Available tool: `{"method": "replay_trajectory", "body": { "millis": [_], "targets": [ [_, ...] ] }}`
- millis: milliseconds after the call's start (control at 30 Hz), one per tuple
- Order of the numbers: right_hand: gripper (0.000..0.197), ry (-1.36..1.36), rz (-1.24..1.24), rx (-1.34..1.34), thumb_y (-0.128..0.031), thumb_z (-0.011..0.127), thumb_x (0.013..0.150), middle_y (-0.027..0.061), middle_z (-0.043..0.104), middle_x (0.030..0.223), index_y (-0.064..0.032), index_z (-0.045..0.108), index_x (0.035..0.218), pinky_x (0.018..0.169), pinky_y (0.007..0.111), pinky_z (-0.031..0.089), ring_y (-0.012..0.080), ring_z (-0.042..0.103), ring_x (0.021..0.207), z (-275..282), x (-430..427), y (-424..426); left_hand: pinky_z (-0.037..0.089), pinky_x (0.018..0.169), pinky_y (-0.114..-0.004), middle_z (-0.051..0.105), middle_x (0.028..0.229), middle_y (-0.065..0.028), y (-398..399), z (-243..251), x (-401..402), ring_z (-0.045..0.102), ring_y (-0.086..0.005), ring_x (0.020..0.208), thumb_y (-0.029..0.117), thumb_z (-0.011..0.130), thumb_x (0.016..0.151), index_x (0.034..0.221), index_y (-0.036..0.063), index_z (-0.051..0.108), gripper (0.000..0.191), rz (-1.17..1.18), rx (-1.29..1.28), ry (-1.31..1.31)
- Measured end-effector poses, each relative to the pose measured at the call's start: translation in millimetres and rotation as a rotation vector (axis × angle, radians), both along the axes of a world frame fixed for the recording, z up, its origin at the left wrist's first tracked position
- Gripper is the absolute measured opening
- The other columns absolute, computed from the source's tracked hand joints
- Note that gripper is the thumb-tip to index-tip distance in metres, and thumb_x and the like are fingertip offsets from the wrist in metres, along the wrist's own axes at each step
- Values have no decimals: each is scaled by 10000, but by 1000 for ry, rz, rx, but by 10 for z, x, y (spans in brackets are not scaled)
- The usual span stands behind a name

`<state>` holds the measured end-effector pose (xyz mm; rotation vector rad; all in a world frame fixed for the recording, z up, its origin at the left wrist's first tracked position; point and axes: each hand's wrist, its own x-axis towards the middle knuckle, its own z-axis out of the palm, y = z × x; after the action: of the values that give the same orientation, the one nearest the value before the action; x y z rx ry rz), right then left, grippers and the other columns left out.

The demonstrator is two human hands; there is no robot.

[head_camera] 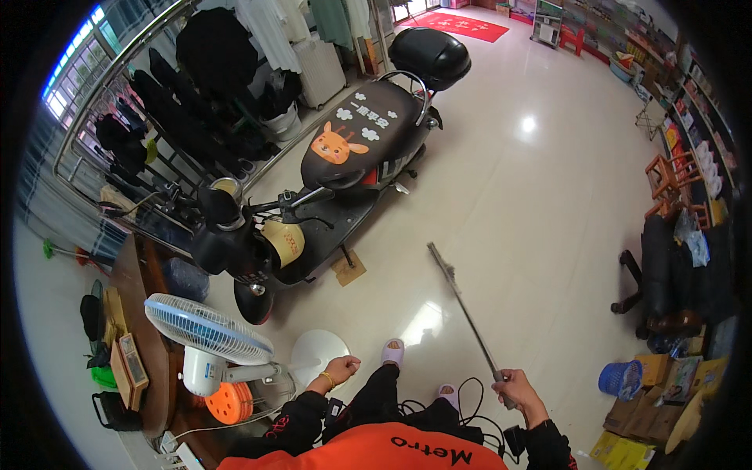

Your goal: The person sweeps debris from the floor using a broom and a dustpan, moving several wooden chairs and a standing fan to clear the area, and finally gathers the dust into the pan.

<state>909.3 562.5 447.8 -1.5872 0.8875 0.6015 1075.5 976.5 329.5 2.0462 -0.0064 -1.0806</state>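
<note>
My right hand (pixel 516 389) grips the dark end of a long-handled floor tool, its thin metal pole (pixel 476 332) slanting away to the floor. The far end is narrow, with a clump of grey fluff (pixel 450 271) along its side; I cannot tell exactly what kind of head it is. My left hand (pixel 344 371) has a yellow bracelet at the wrist and loosely curled fingers, with nothing visible in them. Just past it is the round white base (pixel 320 352) of a floor fan. The fan's caged head (pixel 208 329) tilts beside the desk.
A black electric scooter (pixel 352 147) stands ahead left, beside a metal railing and hanging clothes. Glossy tiles (pixel 517 200) reflect light. Black cables (pixel 470 405) loop near my feet. Right are an office chair (pixel 658 276), a blue basket (pixel 620 379) and cardboard boxes (pixel 637 414). A wooden desk (pixel 144 352) stands left.
</note>
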Motion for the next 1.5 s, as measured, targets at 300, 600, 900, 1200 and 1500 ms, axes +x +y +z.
{"method": "replay_trajectory", "body": {
  "millis": [300,600,900,1200,1500],
  "targets": [
    [85,-103,-33,590,-48,522,702,36,461,521,11,529,763,355,212,326,95,420,382,-57,1391,652,450,652,-232,589,780,-42,366,-262,412,566,-110,712,168,548,810,1013,23,548,250,-81,20,-211],
    [202,-551,-36,1051,-91,475,816,8,477,715,41,498,967,531,142,338,40,426,593,-891,3511,1712,463,654,-240,599,784,-56,1050,27,121,578,-112,708,179,541,818,1015,29,543,247,97,185,48],
    [131,-311,-531,1032,-113,482,813,-24,443,653,-8,501,889,444,140,299,24,395,554,-689,2285,1083,462,663,-251,614,779,-88,1052,57,135,598,-140,710,195,534,804,1010,57,558,249,55,261,93],
    [352,45,-437,883,-4,472,746,52,446,554,46,421,1090,343,215,327,113,410,363,-177,1144,792,462,699,-286,613,825,-125,464,-80,359,590,-200,760,228,545,797,999,98,572,242,-187,217,65],
    [256,-98,-213,1075,-73,507,752,24,447,569,13,466,990,360,197,343,79,431,390,-934,1831,1319,456,765,-307,557,987,-126,-751,-218,1254,560,-214,864,320,402,885,1211,37,355,434,421,-363,573]
  ]
}}
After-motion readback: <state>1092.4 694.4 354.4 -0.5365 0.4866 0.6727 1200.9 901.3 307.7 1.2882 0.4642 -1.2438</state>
